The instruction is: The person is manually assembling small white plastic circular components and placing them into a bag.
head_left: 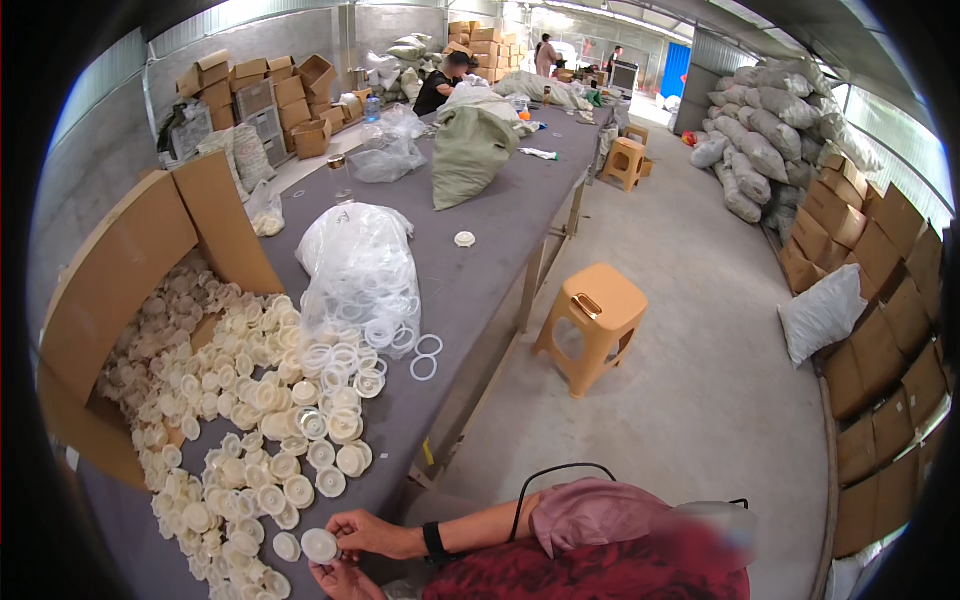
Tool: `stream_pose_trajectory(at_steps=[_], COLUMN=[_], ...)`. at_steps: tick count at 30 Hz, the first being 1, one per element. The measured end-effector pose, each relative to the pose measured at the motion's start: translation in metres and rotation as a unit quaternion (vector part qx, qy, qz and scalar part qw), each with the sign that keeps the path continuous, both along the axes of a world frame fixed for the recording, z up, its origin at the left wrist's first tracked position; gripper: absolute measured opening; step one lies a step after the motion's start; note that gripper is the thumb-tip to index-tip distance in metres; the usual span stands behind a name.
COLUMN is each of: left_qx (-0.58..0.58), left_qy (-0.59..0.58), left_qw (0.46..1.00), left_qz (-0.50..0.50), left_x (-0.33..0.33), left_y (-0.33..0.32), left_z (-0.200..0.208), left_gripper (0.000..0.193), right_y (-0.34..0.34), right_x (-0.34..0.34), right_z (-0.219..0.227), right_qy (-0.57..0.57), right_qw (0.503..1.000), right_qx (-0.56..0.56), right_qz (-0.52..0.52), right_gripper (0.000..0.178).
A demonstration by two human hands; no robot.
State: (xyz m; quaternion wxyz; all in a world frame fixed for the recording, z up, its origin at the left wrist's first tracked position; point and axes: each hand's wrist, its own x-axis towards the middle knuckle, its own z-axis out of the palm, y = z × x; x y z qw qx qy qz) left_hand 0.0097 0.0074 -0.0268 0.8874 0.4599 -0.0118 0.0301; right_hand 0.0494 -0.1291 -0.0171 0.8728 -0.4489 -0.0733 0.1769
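Note:
Between my two hands is a round, whitish plastic cap (320, 546), held over the near edge of the table. My right hand (370, 534), with a black band on its wrist, pinches the cap's rim from the upper right. From below, the fingers of my left hand (344, 580) close on the same cap; the lower frame edge cuts this hand off. Beside them lies a loose cap (287, 546). A large heap of cream-coloured caps (260, 400) spreads from a tipped cardboard box (110, 270). Clear rings (385, 332) spill from a plastic bag (357, 250) onto the heap.
The grey-covered table (480, 225) carries a green sack (470, 150) and clear bags (388, 150). An orange stool (597, 315) stands to its right. Stacked cartons (870, 350) and sacks (765, 135) line the right wall. A person (440, 88) sits at the far left side.

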Motion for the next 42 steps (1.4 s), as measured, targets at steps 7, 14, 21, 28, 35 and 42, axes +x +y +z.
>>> stream_pose_trajectory(at_steps=[7,14,21,28,35,42], left_qx=[-0.023,-0.033,-0.086,-0.08,-0.054,0.037], left_qy=[0.02,0.012,0.015,0.038,0.055,0.08], left_qw=[0.999,0.999,0.996,0.995,0.992,0.984], left_qz=[0.022,0.015,-0.019,-0.049,-0.097,-0.153], left_x=[-0.001,-0.004,-0.007,-0.006,-0.01,-0.005], left_y=[0.002,0.025,0.031,0.044,0.037,0.051], left_z=[0.017,-0.002,0.0,-0.005,0.012,-0.008], left_gripper=[0.04,0.038,0.061,0.068,0.065,0.043], right_y=[0.0,-0.005,-0.015,-0.018,-0.022,-0.023], right_x=[0.001,0.001,0.004,0.002,0.0,0.009], right_z=[0.003,0.005,0.004,0.012,0.012,0.007], right_qy=[-0.06,-0.077,-0.125,-0.129,-0.149,-0.238], right_qw=[0.998,0.996,0.989,0.989,0.987,0.958], right_qx=[-0.015,-0.032,-0.025,-0.035,-0.04,-0.145], right_qz=[-0.024,-0.013,0.071,0.059,0.046,0.068], right_gripper=[0.027,0.029,0.022,0.022,0.02,0.026])
